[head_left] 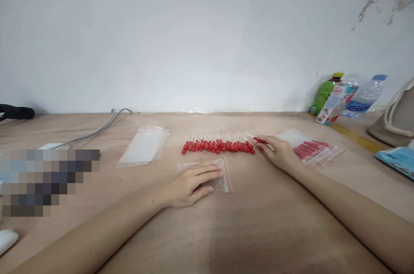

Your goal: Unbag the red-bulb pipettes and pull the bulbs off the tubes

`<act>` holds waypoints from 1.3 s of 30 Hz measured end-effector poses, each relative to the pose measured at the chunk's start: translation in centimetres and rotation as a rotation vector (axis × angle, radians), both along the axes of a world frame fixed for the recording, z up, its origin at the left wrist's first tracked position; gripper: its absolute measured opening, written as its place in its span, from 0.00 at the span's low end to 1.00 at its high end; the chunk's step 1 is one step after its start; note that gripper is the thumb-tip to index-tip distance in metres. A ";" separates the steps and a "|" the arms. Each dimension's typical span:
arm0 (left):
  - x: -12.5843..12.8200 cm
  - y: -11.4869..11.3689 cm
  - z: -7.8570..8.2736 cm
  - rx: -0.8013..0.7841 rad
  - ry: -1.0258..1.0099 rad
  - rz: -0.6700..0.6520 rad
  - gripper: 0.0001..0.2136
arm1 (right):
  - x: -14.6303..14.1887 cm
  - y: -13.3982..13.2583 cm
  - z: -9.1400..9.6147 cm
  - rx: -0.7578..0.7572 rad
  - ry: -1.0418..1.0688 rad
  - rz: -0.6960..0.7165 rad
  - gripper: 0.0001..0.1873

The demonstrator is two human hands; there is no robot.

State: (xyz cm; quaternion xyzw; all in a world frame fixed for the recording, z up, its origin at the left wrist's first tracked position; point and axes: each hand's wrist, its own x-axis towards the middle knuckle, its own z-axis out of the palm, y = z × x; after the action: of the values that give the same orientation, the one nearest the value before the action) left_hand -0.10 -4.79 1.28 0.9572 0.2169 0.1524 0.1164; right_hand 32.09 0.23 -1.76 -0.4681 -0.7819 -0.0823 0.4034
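My left hand lies palm down with its fingers stretched out over a clear zip bag, covering most of it; the bag's red-lined edge sticks out to the right. Behind it, several thin pale sticks with red rounded ends form a row, red ends toward me. At the row's right end, my right hand pinches a red-ended stick between thumb and fingers; its pale part is hidden. Beyond that hand, filled clear bags with red-ended pieces inside lie overlapped.
A stack of clear bags lies left of the row. Bottles and a carton stand at the back right, near a blue packet and a beige corded object. A grey cable runs at left, beside a blurred-out patch.
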 end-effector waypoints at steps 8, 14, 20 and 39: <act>-0.1 0.0 0.2 -0.045 0.212 -0.002 0.21 | 0.3 0.3 -0.5 -0.010 -0.237 0.022 0.14; -0.1 -0.1 0.4 -0.059 0.265 0.003 0.20 | -2.9 -2.8 1.3 0.170 -0.052 0.078 0.11; -0.1 -0.3 0.2 -0.066 0.184 0.046 0.24 | -8.0 -7.3 2.4 -0.072 -0.340 0.591 0.18; -1.1 1.1 -0.6 -0.102 -0.312 0.594 0.09 | 0.4 -1.4 3.8 -0.117 -0.290 -0.616 0.12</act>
State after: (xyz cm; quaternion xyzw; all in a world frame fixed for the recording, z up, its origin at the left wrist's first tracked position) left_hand -1.17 -3.69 0.71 0.8103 0.4731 0.3134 0.1463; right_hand 32.49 -1.15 2.02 -0.6878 -0.6566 -0.2210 0.2167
